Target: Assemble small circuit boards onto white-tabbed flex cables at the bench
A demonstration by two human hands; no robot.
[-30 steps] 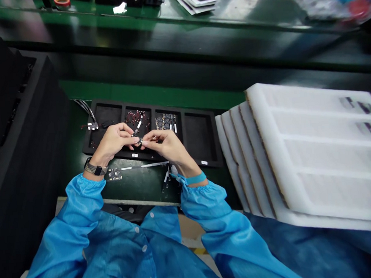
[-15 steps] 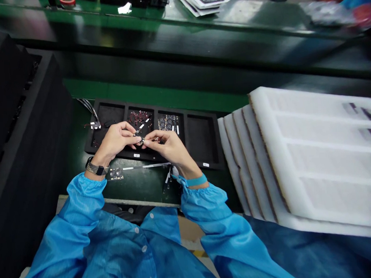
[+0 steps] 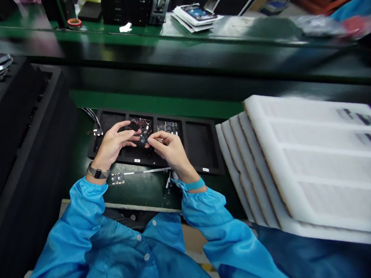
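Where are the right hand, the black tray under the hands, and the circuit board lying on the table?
Right hand point(image 3: 171, 151): head view, back of the hand.
Black tray point(image 3: 200, 143): head view, bare floor of its rightmost compartment.
Circuit board point(image 3: 120, 178): head view, upper face.

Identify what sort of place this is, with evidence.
Probably an electronics assembly workstation, perhaps in a factory: a black tray holds small parts, circuit boards lie on the green bench, and white trays are stacked at the right.
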